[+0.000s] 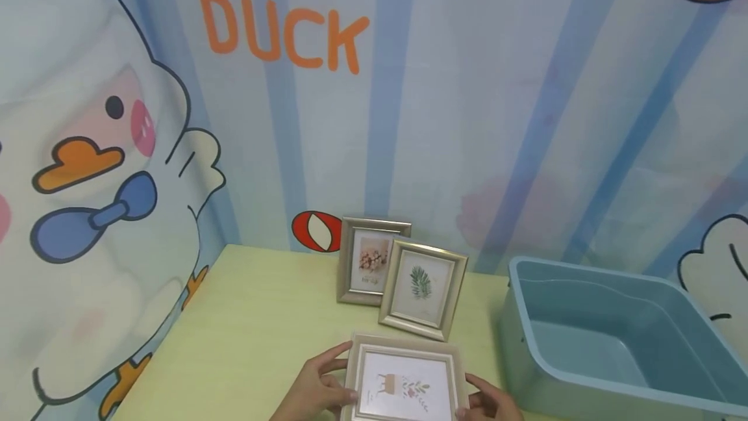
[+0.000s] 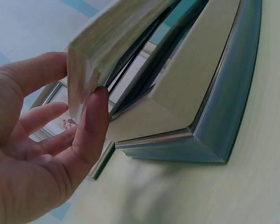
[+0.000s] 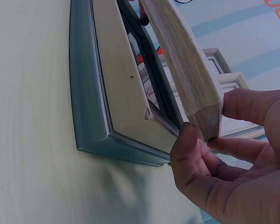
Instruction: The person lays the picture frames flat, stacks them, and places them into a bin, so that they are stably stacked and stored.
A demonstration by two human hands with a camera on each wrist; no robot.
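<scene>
A pale picture frame [image 1: 409, 387] with a plant print is held face up between both hands at the bottom of the head view. My left hand [image 1: 318, 385] pinches its left side, thumb on one face and fingers along the edge. On the opposite side, my right hand [image 1: 491, 403] grips the edge with thumb and fingers. Below it, in the left wrist view, lies a cream-sided piece [image 2: 177, 98] over a blue-grey border [image 2: 224, 112]; whether these are one frame or two I cannot tell. A gap shows between the held frame and this stack.
Two more picture frames stand behind: one with a flower print [image 1: 345, 262], partly covered by one with a green leaf print [image 1: 458, 291]. At the right is a blue-green plastic bin [image 1: 514, 343]. The pale yellow table [image 1: 234, 317] meets a duck-print curtain [image 1: 444, 115].
</scene>
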